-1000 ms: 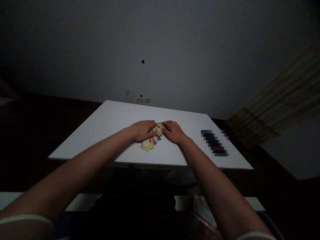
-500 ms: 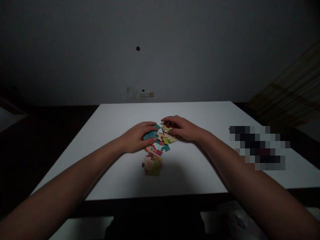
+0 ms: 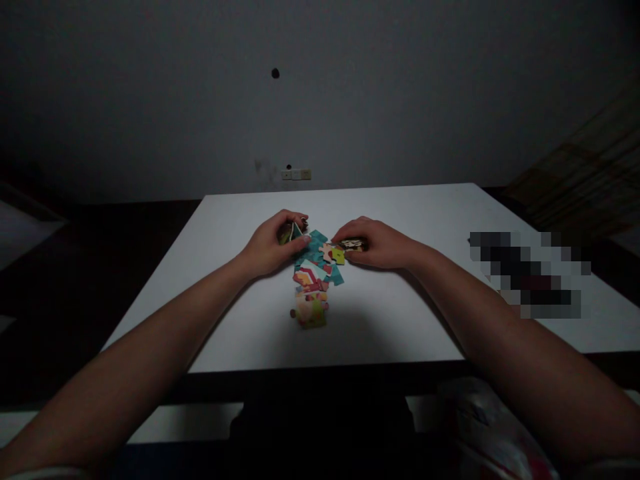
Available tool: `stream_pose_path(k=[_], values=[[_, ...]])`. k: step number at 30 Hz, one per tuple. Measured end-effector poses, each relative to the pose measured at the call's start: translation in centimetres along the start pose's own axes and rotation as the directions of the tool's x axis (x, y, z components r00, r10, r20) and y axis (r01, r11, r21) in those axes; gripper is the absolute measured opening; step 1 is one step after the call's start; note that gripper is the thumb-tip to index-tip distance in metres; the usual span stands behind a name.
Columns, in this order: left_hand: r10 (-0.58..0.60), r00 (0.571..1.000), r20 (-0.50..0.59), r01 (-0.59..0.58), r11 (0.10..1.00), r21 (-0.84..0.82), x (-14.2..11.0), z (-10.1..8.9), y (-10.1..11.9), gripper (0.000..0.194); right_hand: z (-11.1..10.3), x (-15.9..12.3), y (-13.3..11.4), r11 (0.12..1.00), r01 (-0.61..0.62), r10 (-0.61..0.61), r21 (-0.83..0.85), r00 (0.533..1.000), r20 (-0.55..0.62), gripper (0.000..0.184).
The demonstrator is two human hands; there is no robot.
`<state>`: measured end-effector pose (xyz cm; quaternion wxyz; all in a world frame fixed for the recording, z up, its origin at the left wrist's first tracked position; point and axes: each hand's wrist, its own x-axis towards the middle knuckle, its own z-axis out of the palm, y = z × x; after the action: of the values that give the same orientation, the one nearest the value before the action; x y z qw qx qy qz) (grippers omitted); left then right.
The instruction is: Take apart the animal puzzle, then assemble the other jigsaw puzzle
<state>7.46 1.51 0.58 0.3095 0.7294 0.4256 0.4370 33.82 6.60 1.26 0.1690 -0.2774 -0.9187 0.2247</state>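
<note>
A small heap of colourful jigsaw puzzle pieces (image 3: 314,280) lies spread near the middle of a white table (image 3: 390,320). My left hand (image 3: 273,243) is at the heap's upper left, fingers curled round a puzzle piece (image 3: 291,232) lifted off the table. My right hand (image 3: 375,243) is at the heap's upper right, fingers pinched on another puzzle piece (image 3: 354,245) low over the tabletop. Teal, red and yellow-green pieces lie loose between and in front of both hands.
A blurred-out dark object (image 3: 530,273) lies on the table at the right. A wall with a socket plate (image 3: 296,175) stands behind the table. A woven mat or blind (image 3: 590,180) leans at the right. The room is dim.
The stacked pieces have been pulled apart and spread toward me. Each hand has drawn outward and picked up a piece. The camera has moved closer to the table.
</note>
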Motion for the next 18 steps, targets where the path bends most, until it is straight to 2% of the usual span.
stream_pose_path(k=[3, 5, 8, 13, 18], values=[[-0.11, 0.991, -0.072, 0.093, 0.974, -0.205, 0.2, -0.1, -0.1, 0.026, 0.0, -0.2, -0.1, 0.996, -0.092, 0.092, -0.003, 0.995, -0.036, 0.048], [-0.2, 0.976, -0.086, 0.164, 0.933, -0.32, 0.4, -0.2, -0.3, 0.025, 0.0, -0.2, -0.2, 0.995, -0.103, 0.102, -0.008, 0.993, -0.052, 0.048], [-0.288, 0.954, -0.085, 0.231, 0.884, -0.407, 0.7, -0.4, -0.7, 0.021, 0.0, -0.2, -0.3, 0.997, -0.08, 0.079, -0.013, 0.995, -0.062, 0.046], [-0.294, 0.954, -0.067, 0.231, 0.855, -0.464, 0.6, -0.5, -1.3, 0.025, 0.1, -0.3, -0.2, 0.995, -0.095, 0.095, -0.001, 0.992, -0.085, 0.043], [-0.22, 0.975, 0.012, 0.213, 0.927, -0.309, 0.2, -0.9, -1.0, 0.047, 0.2, -0.3, 0.1, 0.996, -0.088, 0.086, -0.013, 0.989, -0.118, 0.041]])
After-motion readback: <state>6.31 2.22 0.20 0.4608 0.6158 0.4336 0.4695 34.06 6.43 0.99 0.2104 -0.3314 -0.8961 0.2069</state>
